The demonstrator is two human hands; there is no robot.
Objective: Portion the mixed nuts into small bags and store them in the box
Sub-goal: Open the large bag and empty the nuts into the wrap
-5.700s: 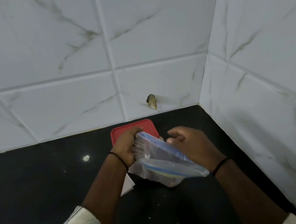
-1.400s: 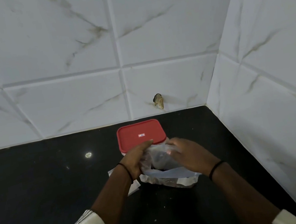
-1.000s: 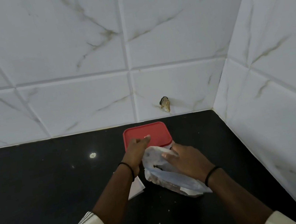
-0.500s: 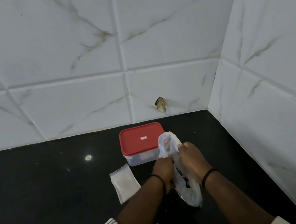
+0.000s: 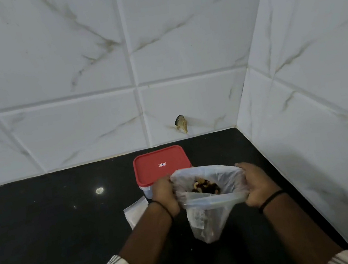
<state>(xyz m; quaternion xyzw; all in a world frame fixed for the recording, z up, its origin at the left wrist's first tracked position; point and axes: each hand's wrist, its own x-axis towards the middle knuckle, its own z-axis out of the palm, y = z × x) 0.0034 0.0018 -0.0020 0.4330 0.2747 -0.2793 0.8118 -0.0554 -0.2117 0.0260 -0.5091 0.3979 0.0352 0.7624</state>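
Observation:
A clear plastic bag (image 5: 208, 224) hangs upright over the black counter, its mouth pulled wide. Mixed nuts (image 5: 204, 188) show inside it. My left hand (image 5: 164, 196) grips the left edge of the mouth and my right hand (image 5: 257, 183) grips the right edge. Just behind the bag stands a clear box with a red lid (image 5: 161, 164), lid on. A small empty bag (image 5: 135, 211) lies flat on the counter left of my left wrist, partly hidden by my arm.
The black counter (image 5: 47, 231) meets white marble-look tiled walls at the back and the right, forming a corner (image 5: 239, 125). A small brownish object (image 5: 181, 123) sticks out of the back wall above the box.
Both hands moved from the bunched bag's neck to its two sides and spread the mouth open, so the nuts inside are visible. Earlier the bag lay folded against the box.

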